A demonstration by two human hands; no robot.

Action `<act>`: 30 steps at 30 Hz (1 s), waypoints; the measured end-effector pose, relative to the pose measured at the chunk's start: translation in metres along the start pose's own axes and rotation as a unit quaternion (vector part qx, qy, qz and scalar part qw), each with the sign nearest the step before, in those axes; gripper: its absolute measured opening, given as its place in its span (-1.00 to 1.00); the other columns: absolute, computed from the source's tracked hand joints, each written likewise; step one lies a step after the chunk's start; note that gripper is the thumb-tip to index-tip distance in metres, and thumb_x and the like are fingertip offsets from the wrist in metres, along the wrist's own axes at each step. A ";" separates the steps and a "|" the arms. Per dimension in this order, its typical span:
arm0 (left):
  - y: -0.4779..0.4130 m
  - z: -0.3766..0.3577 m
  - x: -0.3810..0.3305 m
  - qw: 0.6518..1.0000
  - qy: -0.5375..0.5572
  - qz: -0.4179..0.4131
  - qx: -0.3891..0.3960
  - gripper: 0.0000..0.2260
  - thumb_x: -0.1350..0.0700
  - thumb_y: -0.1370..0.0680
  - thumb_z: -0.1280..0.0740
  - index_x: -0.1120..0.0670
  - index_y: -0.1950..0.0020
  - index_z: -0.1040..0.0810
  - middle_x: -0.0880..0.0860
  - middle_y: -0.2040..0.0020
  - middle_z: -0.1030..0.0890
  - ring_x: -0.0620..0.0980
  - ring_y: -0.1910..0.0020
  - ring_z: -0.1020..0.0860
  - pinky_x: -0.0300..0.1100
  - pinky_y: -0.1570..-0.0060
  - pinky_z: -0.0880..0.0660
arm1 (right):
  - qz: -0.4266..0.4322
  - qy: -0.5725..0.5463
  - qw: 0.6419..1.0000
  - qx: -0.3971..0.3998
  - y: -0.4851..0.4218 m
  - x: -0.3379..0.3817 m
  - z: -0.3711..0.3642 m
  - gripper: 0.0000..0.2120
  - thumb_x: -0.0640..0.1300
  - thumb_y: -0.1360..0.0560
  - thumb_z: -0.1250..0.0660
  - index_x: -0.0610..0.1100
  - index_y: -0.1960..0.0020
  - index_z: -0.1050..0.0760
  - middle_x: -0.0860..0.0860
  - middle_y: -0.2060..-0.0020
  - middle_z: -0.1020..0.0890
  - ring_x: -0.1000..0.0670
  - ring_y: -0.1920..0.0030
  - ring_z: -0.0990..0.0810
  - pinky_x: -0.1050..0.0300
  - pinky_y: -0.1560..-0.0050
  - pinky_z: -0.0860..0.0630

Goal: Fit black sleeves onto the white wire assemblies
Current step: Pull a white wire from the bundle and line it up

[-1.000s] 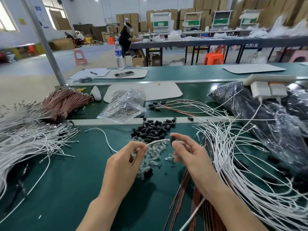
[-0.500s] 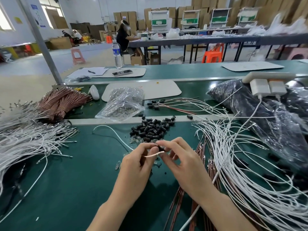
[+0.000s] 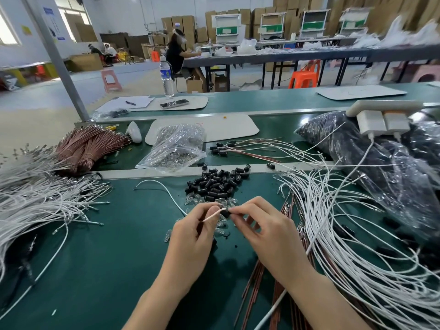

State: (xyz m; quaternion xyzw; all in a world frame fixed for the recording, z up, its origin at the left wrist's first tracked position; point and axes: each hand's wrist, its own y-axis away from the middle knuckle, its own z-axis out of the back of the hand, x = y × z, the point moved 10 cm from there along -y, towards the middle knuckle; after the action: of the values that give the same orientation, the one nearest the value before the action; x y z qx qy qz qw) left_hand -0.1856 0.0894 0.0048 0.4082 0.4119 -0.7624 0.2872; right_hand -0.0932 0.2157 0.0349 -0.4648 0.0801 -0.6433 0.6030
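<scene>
Threading looks like the step in hand: the left hand pinches a white wire near its end between thumb and forefinger, while the right hand pinches a black sleeve at that tip, both just above the green bench. Whether the tip is inside, I cannot tell. Next calls for a straight push along the wire. The sleeve looks small, dark and stubby; beyond lies the sleeve pile.
</scene>
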 end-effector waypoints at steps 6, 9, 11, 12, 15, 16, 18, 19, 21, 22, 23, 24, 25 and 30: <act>-0.001 0.000 0.001 1.000 0.017 0.011 -0.001 -0.76 -0.24 -0.56 -0.23 -0.16 0.01 -0.60 -0.02 0.33 -0.57 -0.17 0.40 -0.39 -0.19 0.41 -0.34 | -0.006 0.007 0.999 0.030 0.001 0.001 -0.007 -0.84 0.09 -0.60 -0.30 0.06 -0.02 -0.60 0.21 0.10 -0.56 0.20 0.28 -0.53 0.23 0.27 -0.55; 0.000 -0.001 0.001 1.000 0.016 0.019 0.003 -0.72 -0.23 -0.55 -0.20 -0.10 0.02 -0.60 -0.15 0.40 -0.50 -0.21 0.45 -0.34 -0.35 0.44 -0.29 | -0.020 -0.005 0.999 0.040 0.002 -0.001 -0.008 -0.85 0.12 -0.59 -0.28 0.09 0.01 -0.57 0.23 0.11 -0.53 0.16 0.26 -0.55 0.18 0.27 -0.54; 0.000 -0.001 0.001 1.000 0.016 0.022 0.002 -0.74 -0.22 -0.54 -0.21 -0.11 0.03 -0.59 -0.16 0.36 -0.54 -0.22 0.43 -0.36 -0.38 0.41 -0.32 | -0.026 -0.007 0.999 0.044 0.002 -0.001 -0.009 -0.86 0.13 -0.57 -0.27 0.10 0.04 -0.54 0.24 0.13 -0.50 0.12 0.28 -0.55 0.15 0.28 -0.54; -0.001 -0.002 0.002 1.000 0.019 0.023 0.001 -0.77 -0.20 -0.55 -0.22 -0.12 0.04 -0.59 -0.15 0.34 -0.57 -0.23 0.41 -0.38 -0.39 0.39 -0.34 | -0.032 -0.013 0.998 0.044 0.003 -0.002 -0.010 -0.86 0.14 -0.57 -0.27 0.11 0.06 -0.52 0.23 0.14 -0.49 0.10 0.29 -0.56 0.13 0.27 -0.54; 0.000 -0.002 0.002 0.999 0.025 0.024 -0.003 -0.90 -0.08 -0.59 -0.29 -0.16 0.05 -0.59 -0.09 0.29 -0.61 -0.22 0.39 -0.41 -0.36 0.37 -0.38 | -0.051 -0.032 0.997 0.043 0.003 -0.005 -0.012 -0.86 0.15 -0.54 -0.25 0.11 0.09 -0.49 0.20 0.16 -0.51 0.05 0.30 -0.57 0.03 0.26 -0.55; 0.000 -0.003 0.001 0.999 0.026 0.022 -0.003 -0.92 -0.08 -0.58 -0.30 -0.17 0.04 -0.59 -0.06 0.29 -0.60 -0.21 0.39 -0.40 -0.34 0.37 -0.37 | -0.055 -0.033 0.997 0.043 0.003 -0.005 -0.012 -0.86 0.14 -0.54 -0.25 0.11 0.10 -0.47 0.19 0.17 -0.51 0.04 0.31 -0.56 0.02 0.26 -0.55; -0.001 0.001 0.000 0.999 0.024 0.017 -0.016 -0.88 -0.16 -0.57 -0.30 -0.18 0.03 -0.58 0.01 0.29 -0.59 -0.21 0.41 -0.38 -0.32 0.39 -0.36 | -0.061 -0.031 0.997 0.030 0.003 -0.008 -0.009 -0.89 0.10 -0.53 -0.26 0.10 0.14 -0.43 0.18 0.21 -0.51 0.04 0.31 -0.56 0.03 0.27 -0.54; -0.001 0.006 0.001 0.999 0.023 0.016 -0.031 -0.88 -0.18 -0.59 -0.30 -0.18 0.02 -0.58 0.00 0.31 -0.57 -0.22 0.42 -0.37 -0.34 0.41 -0.35 | -0.071 -0.033 0.997 0.015 0.003 -0.012 -0.005 -0.88 0.08 -0.53 -0.28 0.09 0.15 -0.41 0.18 0.23 -0.53 0.05 0.29 -0.57 0.06 0.28 -0.54; -0.003 0.015 0.002 0.998 0.023 0.014 -0.057 -0.87 -0.15 -0.62 -0.29 -0.16 0.02 -0.59 -0.09 0.39 -0.52 -0.21 0.46 -0.35 -0.39 0.46 -0.29 | -0.113 -0.048 0.992 -0.008 0.002 -0.028 0.002 -0.85 0.07 -0.56 -0.32 0.08 0.16 -0.46 0.18 0.29 -0.58 0.10 0.26 -0.60 0.12 0.27 -0.55; -0.003 0.016 0.003 0.998 0.026 0.013 -0.060 -0.85 -0.14 -0.62 -0.28 -0.15 0.01 -0.60 -0.13 0.42 -0.48 -0.21 0.48 -0.32 -0.41 0.47 -0.27 | -0.141 -0.051 0.989 -0.008 0.002 -0.038 0.003 -0.83 0.11 -0.58 -0.32 0.08 0.15 -0.51 0.18 0.31 -0.60 0.13 0.26 -0.61 0.16 0.28 -0.54; -0.002 0.015 0.002 0.998 0.028 0.012 -0.057 -0.84 -0.15 -0.62 -0.26 -0.15 0.00 -0.60 -0.15 0.43 -0.46 -0.20 0.48 -0.30 -0.41 0.47 -0.25 | -0.169 -0.043 0.985 0.001 0.003 -0.047 0.003 -0.76 0.18 -0.58 -0.30 0.07 0.15 -0.54 0.18 0.35 -0.61 0.17 0.29 -0.60 0.21 0.30 -0.51; -0.002 0.013 0.003 0.998 0.030 0.011 -0.050 -0.83 -0.16 -0.60 -0.25 -0.16 -0.01 -0.60 -0.15 0.42 -0.45 -0.20 0.48 -0.29 -0.39 0.47 -0.24 | -0.189 -0.025 0.981 0.016 0.004 -0.053 0.001 -0.67 0.26 -0.57 -0.25 0.05 0.17 -0.56 0.17 0.39 -0.60 0.19 0.34 -0.58 0.26 0.34 -0.45; -0.001 0.011 0.002 0.999 0.032 0.010 -0.042 -0.83 -0.17 -0.59 -0.24 -0.19 -0.02 -0.60 -0.14 0.42 -0.45 -0.20 0.47 -0.29 -0.37 0.47 -0.25 | -0.202 -0.011 0.979 0.029 0.006 -0.057 -0.002 -0.60 0.30 -0.57 -0.18 0.05 0.18 -0.58 0.16 0.41 -0.60 0.20 0.39 -0.55 0.29 0.38 -0.39; -0.002 0.006 0.005 1.000 0.016 0.003 -0.024 -0.85 -0.19 -0.58 -0.24 -0.23 -0.03 -0.57 0.02 0.36 -0.51 -0.20 0.45 -0.32 -0.31 0.46 -0.27 | -0.209 -0.145 0.965 0.064 0.006 -0.052 -0.018 -0.76 0.00 -0.68 -0.20 0.15 -0.30 -0.54 0.19 0.07 -0.68 0.16 0.10 -0.65 0.30 0.15 -0.54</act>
State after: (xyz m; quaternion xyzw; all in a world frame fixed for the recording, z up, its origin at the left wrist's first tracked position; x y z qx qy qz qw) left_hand -0.1917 0.0846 0.0035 0.4146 0.4331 -0.7449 0.2928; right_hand -0.1096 0.2502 -0.0047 -0.5200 -0.1480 -0.6845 0.4890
